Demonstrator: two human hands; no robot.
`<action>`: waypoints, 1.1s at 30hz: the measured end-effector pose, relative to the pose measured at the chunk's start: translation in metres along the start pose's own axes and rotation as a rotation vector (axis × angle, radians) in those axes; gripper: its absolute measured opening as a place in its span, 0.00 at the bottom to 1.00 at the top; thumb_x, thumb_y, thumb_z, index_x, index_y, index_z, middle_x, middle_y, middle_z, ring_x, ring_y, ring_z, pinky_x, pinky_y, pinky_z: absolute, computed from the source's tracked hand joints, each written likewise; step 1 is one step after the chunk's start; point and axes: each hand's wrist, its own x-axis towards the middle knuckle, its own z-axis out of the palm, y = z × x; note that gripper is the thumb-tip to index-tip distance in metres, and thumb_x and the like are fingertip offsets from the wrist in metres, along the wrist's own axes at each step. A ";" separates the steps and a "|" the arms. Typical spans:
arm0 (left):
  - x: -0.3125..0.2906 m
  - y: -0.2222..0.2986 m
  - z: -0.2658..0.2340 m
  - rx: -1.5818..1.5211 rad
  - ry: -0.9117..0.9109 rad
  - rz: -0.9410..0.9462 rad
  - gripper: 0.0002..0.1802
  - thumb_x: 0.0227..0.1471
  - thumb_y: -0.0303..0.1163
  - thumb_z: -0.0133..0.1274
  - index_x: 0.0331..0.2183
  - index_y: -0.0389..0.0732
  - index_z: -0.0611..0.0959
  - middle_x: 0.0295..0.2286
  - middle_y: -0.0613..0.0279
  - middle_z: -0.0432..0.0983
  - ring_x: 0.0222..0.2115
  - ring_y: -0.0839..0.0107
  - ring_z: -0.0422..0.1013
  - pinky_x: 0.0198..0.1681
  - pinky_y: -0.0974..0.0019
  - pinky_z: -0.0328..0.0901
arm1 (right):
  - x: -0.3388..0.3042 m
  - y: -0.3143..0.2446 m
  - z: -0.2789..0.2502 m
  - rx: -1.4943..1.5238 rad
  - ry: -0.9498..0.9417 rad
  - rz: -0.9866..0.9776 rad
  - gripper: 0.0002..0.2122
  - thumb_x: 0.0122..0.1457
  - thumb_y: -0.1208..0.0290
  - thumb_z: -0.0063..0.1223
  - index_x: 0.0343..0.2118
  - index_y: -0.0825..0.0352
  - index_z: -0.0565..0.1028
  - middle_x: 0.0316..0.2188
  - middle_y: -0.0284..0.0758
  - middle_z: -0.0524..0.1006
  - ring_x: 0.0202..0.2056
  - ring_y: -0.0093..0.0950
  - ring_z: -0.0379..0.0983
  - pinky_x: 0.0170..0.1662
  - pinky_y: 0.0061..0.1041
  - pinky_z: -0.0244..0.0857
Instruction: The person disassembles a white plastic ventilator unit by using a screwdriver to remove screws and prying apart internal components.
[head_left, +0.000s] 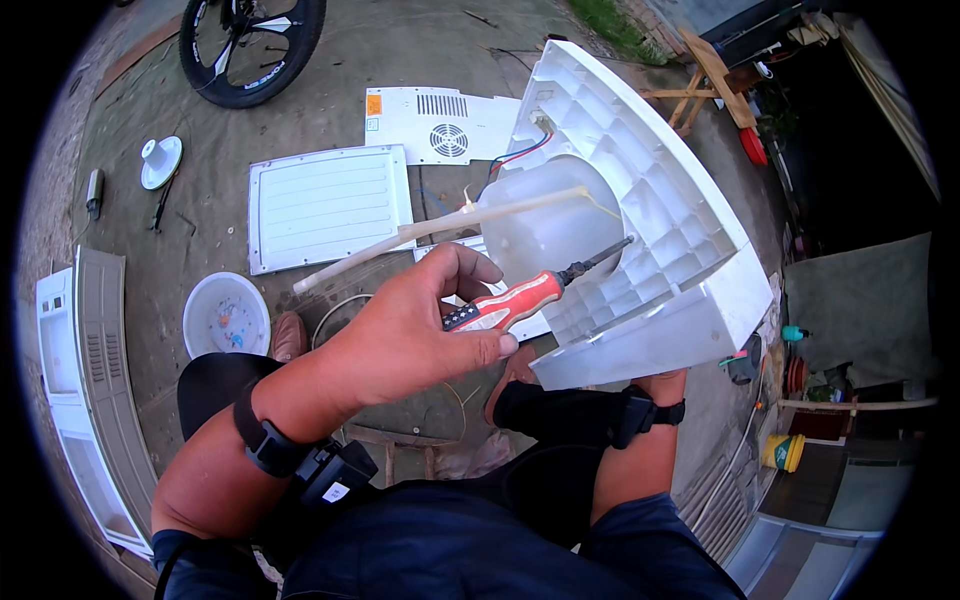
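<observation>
My left hand (pixel 425 315) is curled loosely around a screwdriver (pixel 525 300) with a red and black handle, thumb below and fingers above. The shaft's tip meets the ribbed inner side of a white plastic housing (pixel 650 200). My right forearm passes beneath the housing's lower edge; only part of my right hand (pixel 662 383) shows there, and its fingers are hidden behind the plastic. A translucent round tank (pixel 545 225) sits against the housing. From it a pale hose (pixel 400 238) runs down to the left. Red and blue wires (pixel 525 152) lead into the housing's upper part.
Beyond the hose lie a white ribbed panel (pixel 330 205) and a vented white panel (pixel 440 125). To the left are a white basin (pixel 227 318), a white disc-shaped part (pixel 160 163) and a long appliance casing (pixel 100 400). A bicycle wheel (pixel 250 60) stands at the back, a yellow bucket (pixel 783 452) at right.
</observation>
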 end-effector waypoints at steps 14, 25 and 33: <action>-0.003 0.019 -0.007 -0.339 -0.165 -0.298 0.24 0.58 0.37 0.56 0.49 0.34 0.68 0.40 0.55 0.75 0.30 0.72 0.77 0.25 0.74 0.68 | 0.001 -0.005 -0.010 -0.579 -0.031 -0.154 0.18 0.67 0.66 0.46 0.55 0.69 0.66 0.49 0.38 0.73 0.48 0.31 0.71 0.50 0.32 0.69; -0.005 0.018 -0.007 -0.406 -0.148 -0.288 0.23 0.60 0.38 0.54 0.49 0.34 0.68 0.36 0.53 0.78 0.31 0.71 0.78 0.28 0.72 0.70 | 0.000 -0.010 -0.011 -0.559 0.000 -0.137 0.18 0.67 0.66 0.46 0.56 0.69 0.66 0.50 0.38 0.73 0.48 0.31 0.70 0.50 0.32 0.68; -0.003 0.015 -0.005 -0.411 -0.166 -0.325 0.21 0.62 0.37 0.50 0.51 0.35 0.67 0.40 0.55 0.76 0.33 0.68 0.78 0.29 0.71 0.72 | -0.003 -0.012 -0.014 -0.548 0.019 -0.141 0.18 0.66 0.66 0.47 0.56 0.69 0.66 0.50 0.38 0.73 0.49 0.31 0.70 0.50 0.33 0.68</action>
